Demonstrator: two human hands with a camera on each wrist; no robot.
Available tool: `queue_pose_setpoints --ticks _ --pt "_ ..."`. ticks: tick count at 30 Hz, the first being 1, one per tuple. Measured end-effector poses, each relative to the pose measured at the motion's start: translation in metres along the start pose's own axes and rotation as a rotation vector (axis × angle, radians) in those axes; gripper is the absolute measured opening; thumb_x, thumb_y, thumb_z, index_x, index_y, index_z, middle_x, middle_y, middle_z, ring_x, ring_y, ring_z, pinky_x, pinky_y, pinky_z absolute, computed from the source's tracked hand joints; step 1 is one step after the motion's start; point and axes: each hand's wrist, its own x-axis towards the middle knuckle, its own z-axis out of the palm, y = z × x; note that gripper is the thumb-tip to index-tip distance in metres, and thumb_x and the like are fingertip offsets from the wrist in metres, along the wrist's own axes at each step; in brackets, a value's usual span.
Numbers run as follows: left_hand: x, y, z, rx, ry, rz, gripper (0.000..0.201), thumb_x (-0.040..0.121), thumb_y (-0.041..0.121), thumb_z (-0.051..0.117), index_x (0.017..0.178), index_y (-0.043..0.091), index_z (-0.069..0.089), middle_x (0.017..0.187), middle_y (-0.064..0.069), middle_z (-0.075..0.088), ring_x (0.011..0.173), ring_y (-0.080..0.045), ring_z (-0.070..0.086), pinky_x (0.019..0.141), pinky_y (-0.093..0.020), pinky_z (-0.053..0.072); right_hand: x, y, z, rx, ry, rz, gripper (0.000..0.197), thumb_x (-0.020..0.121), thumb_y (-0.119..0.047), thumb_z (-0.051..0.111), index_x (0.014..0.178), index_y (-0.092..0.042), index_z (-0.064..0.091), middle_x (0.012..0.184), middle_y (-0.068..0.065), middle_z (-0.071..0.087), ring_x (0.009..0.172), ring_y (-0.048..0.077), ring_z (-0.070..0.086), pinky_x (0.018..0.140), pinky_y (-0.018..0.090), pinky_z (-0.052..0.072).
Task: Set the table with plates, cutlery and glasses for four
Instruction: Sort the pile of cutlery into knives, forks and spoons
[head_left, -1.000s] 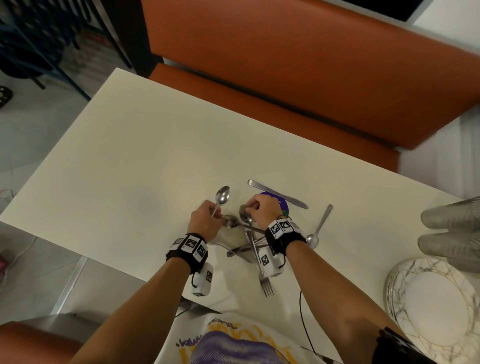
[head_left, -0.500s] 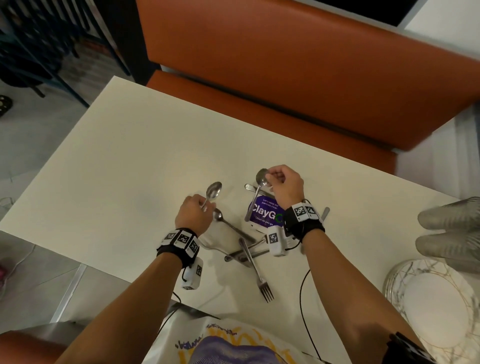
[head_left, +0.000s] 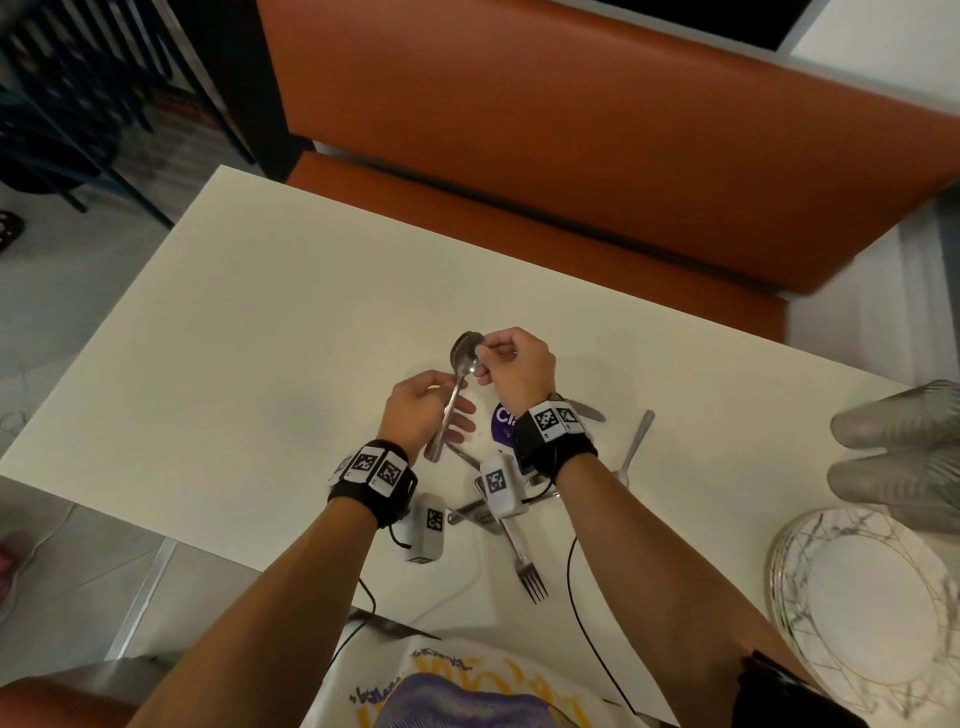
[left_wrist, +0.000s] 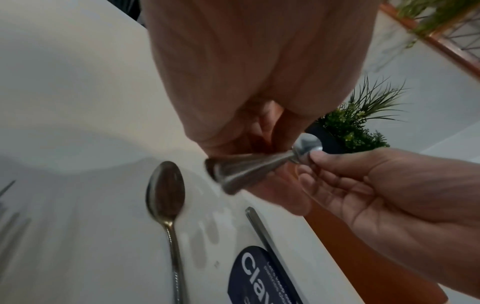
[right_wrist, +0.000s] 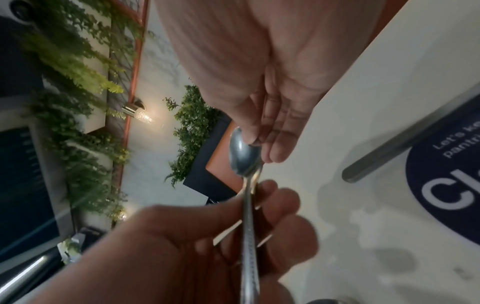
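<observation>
Over the middle of the white table (head_left: 249, 332) my two hands meet around spoons (head_left: 464, 358). My left hand (head_left: 441, 413) grips the handles low down. My right hand (head_left: 485, 361) pinches the bowls at the top; two bowls seem to lie one on the other. In the left wrist view the spoons (left_wrist: 249, 172) slant across, with right-hand fingertips (left_wrist: 315, 156) on the bowl. The right wrist view has the bowl (right_wrist: 244, 156) under my right fingers (right_wrist: 272, 142). A loose cutlery pile (head_left: 480, 512) and a fork (head_left: 527, 569) lie near my wrists.
A spoon (head_left: 636, 447) and a knife (head_left: 589, 411) lie right of my right wrist, by a purple sticker (head_left: 500, 422). A stack of marbled plates (head_left: 872, 603) and overturned glasses (head_left: 904, 415) stand at the right. An orange bench (head_left: 571, 156) runs along the far edge.
My right hand lifted a spoon out of the pile and carried it left. My left hand moved right with its spoon, and both spoons now sit together between the hands.
</observation>
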Motion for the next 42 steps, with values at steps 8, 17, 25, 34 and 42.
queue_pose_setpoints --ticks 8,17,25,34,42 --pt "0.003 -0.008 -0.002 -0.041 -0.008 0.013 0.028 0.101 0.008 0.048 0.103 0.005 0.075 0.073 -0.013 0.064 0.046 -0.021 0.042 0.05 -0.029 0.025 0.005 0.002 -0.001 -0.116 -0.029 -0.061 0.017 0.09 -0.008 0.069 0.106 -0.014 0.07 0.092 0.004 0.073 0.072 0.021 0.073 0.062 0.032 0.063" --pt "0.006 -0.015 -0.015 0.022 0.035 -0.051 0.031 0.102 0.012 0.044 0.077 0.011 0.061 0.056 0.0 0.043 0.047 -0.017 0.037 0.045 -0.025 0.026 0.011 0.004 0.013 -0.125 -0.049 -0.087 0.015 0.091 -0.024 0.07 0.105 -0.02 0.071 0.089 -0.007 0.071 0.075 0.016 0.072 0.072 0.034 0.061" --pt "0.009 -0.042 -0.057 0.195 0.233 -0.002 0.027 0.102 0.022 0.047 0.094 0.018 0.072 0.068 0.001 0.054 0.056 -0.015 0.044 0.051 -0.027 0.035 -0.015 0.056 0.047 -0.441 -0.293 -0.091 0.018 0.089 -0.012 0.059 0.1 -0.015 0.072 0.096 0.0 0.072 0.083 0.012 0.066 0.073 0.025 0.053" --pt "0.014 -0.048 -0.079 0.181 0.266 -0.019 0.028 0.099 0.021 0.046 0.089 0.018 0.072 0.067 0.003 0.053 0.059 -0.015 0.044 0.056 -0.029 0.036 -0.022 0.07 0.082 -0.736 -0.376 -0.071 0.013 0.088 -0.016 0.07 0.101 -0.015 0.071 0.107 0.007 0.063 0.1 0.026 0.061 0.086 0.041 0.055" --pt "0.033 -0.031 -0.077 0.21 0.212 0.023 0.024 0.095 0.024 0.049 0.086 0.02 0.071 0.066 -0.003 0.06 0.058 -0.022 0.055 0.055 -0.03 0.043 -0.008 0.041 0.065 -0.461 -0.181 -0.033 0.006 0.084 -0.007 0.069 0.087 -0.012 0.072 0.085 0.0 0.07 0.078 0.013 0.065 0.073 0.028 0.056"
